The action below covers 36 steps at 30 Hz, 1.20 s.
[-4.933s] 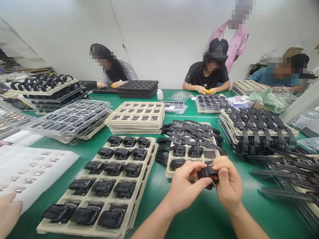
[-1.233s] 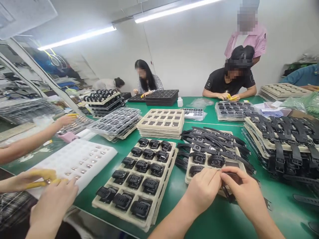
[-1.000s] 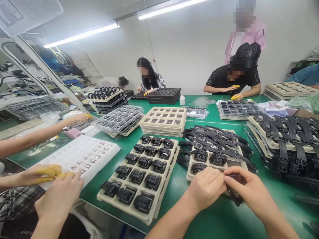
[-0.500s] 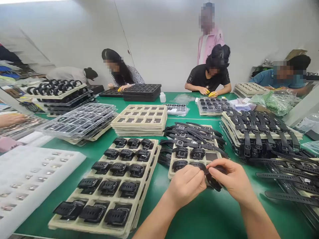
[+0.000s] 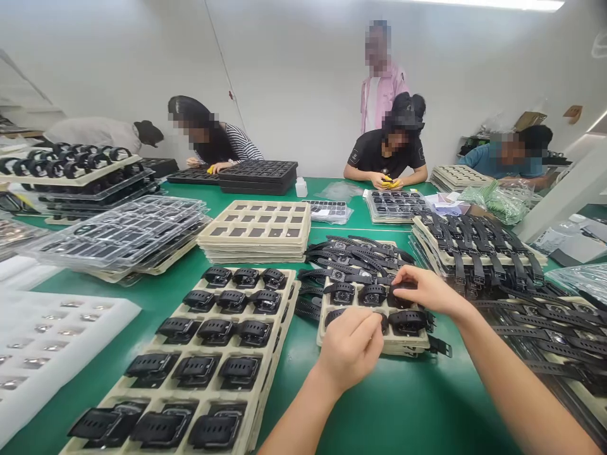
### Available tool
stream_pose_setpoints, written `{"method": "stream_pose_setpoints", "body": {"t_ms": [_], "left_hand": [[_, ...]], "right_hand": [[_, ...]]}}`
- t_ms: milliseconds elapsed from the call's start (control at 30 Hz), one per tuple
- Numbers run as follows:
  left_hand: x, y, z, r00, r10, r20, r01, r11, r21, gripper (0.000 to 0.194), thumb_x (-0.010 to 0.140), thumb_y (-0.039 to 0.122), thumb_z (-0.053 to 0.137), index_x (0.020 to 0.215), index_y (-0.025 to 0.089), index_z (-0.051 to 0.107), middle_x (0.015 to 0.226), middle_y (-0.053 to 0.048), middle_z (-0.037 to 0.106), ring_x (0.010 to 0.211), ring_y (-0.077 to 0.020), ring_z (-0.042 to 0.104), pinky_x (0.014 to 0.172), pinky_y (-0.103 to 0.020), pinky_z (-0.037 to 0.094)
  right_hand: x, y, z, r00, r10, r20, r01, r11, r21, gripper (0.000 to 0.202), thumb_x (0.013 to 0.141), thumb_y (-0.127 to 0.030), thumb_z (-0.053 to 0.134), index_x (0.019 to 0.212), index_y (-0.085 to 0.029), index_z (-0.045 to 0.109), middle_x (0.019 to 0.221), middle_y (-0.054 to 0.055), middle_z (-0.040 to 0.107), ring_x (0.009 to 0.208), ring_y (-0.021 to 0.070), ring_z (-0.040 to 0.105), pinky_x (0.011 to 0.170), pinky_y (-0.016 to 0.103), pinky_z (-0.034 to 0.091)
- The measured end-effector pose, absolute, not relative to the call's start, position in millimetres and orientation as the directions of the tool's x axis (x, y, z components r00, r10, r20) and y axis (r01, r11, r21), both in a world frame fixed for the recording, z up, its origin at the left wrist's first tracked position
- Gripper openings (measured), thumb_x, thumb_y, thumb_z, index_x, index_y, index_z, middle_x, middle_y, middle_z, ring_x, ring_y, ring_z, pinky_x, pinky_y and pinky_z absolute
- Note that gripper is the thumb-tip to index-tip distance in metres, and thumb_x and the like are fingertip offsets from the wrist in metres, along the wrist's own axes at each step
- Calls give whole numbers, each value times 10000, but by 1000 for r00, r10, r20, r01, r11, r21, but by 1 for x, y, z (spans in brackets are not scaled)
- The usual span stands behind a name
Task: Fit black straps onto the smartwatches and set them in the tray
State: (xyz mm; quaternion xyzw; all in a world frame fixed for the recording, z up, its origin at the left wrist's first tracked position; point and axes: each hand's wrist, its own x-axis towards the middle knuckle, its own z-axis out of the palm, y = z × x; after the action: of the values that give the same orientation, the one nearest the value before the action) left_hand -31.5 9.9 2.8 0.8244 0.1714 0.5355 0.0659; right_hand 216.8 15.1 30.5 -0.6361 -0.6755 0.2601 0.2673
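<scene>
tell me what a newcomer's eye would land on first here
Probably the beige tray at front left, with its rows of black watches dark against the green table. Next, the left hand and right hand over a second tray, right of centre. Behind, a pink shirt stands out against the pale wall.

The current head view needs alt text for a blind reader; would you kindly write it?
A person's right hand touches a black watch in a cream moulded tray; the left hand curls over its near side. Left of it lies another cream tray of black watches; people work across the green tabletop.
</scene>
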Motion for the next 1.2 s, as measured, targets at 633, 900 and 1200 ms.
{"method": "stream_pose_setpoints", "body": {"t_ms": [633, 900, 1200], "left_hand": [[-58, 22, 6, -245, 617, 748, 69, -758, 648, 127, 957, 164, 561, 951, 195, 685, 818, -35, 660, 740, -158, 638, 628, -270, 534], [-60, 25, 8, -219, 663, 716, 72, -720, 690, 124, 958, 204, 569, 913, 183, 683, 803, -30, 657, 709, -150, 623, 622, -256, 520], [-73, 31, 14, -295, 578, 761, 258, -718, 646, 268, 990, 268, 565, 1243, 222, 639, 1207, -101, 643, 1160, -240, 570, 977, -381, 474]], "right_hand": [[142, 86, 66, -120, 977, -174, 989, 102, -110, 163, 851, -323, 773, 867, -161, 773, 934, 137, 764, 926, 278, 711, 835, 365, 545], [118, 96, 75, -162, 963, -216, 986, 168, 7, 72, 909, -232, 730, 934, -167, 712, 903, 71, 738, 802, 201, 696, 727, 304, 532], [117, 39, 146, -506, 709, 492, 800, 599, -41, 328, 993, -67, 450, 1037, -232, 731, 1076, 67, 762, 1056, 256, 598, 969, 403, 470]]}}
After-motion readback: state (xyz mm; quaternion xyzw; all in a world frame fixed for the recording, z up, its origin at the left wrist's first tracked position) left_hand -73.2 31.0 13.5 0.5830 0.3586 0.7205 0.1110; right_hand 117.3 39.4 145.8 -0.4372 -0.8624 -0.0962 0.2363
